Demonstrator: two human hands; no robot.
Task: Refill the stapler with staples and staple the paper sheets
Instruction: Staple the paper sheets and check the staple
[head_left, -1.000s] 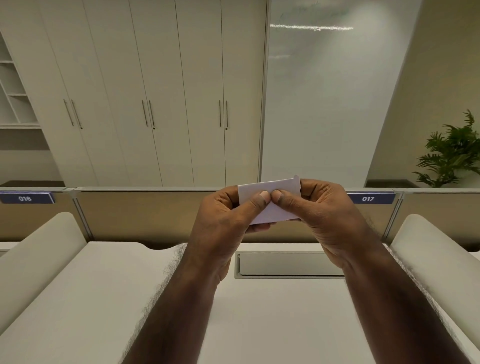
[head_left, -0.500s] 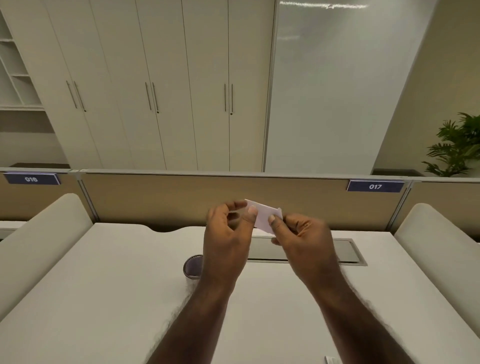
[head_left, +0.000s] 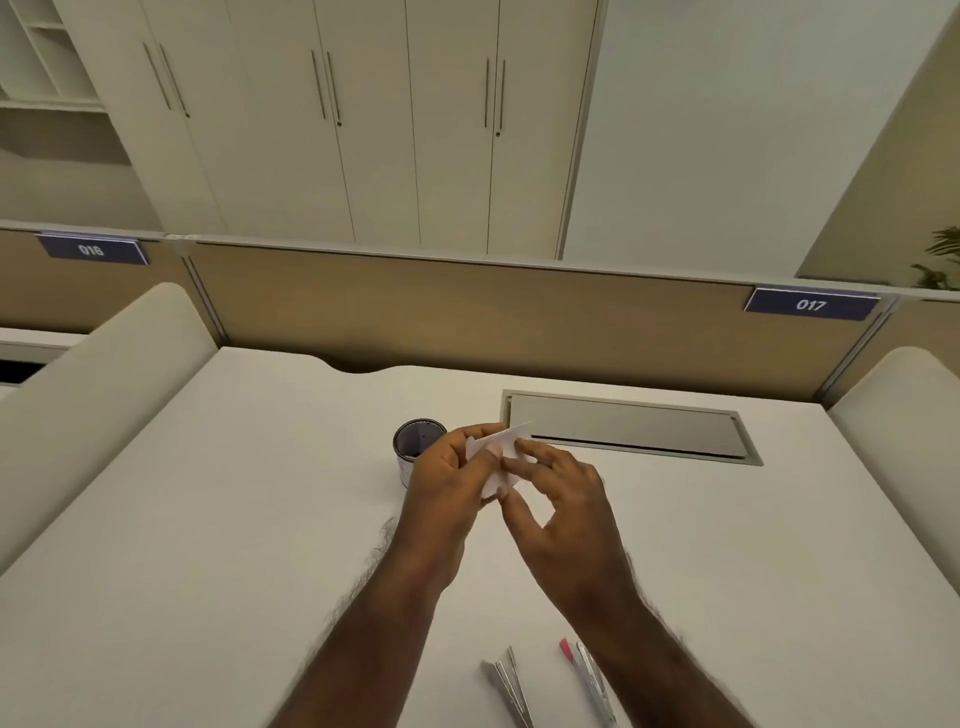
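Small white paper sheets (head_left: 511, 441) are held above the white desk (head_left: 234, 519), pinched from both sides. My left hand (head_left: 447, 488) grips their left edge with thumb and fingers. Thumb and forefinger of my right hand (head_left: 561, 509) hold the right edge, the other fingers spread. Near the front edge of the desk lie silvery metal strips (head_left: 506, 680); whether they are staples I cannot tell. To their right lies a slim silver piece with a pink tip (head_left: 587, 675), partly hidden by my right forearm. No stapler can be made out for certain.
A dark round cup (head_left: 415, 447) stands on the desk just left of my left hand. A grey cable hatch (head_left: 623, 428) is set into the desk behind the hands. A tan partition (head_left: 467, 312) closes the back, and padded dividers (head_left: 104, 374) flank both sides.
The view has tilted down and both hands have come lower over the desk with the paper. The cup and the metal pieces near the front edge have come into view.
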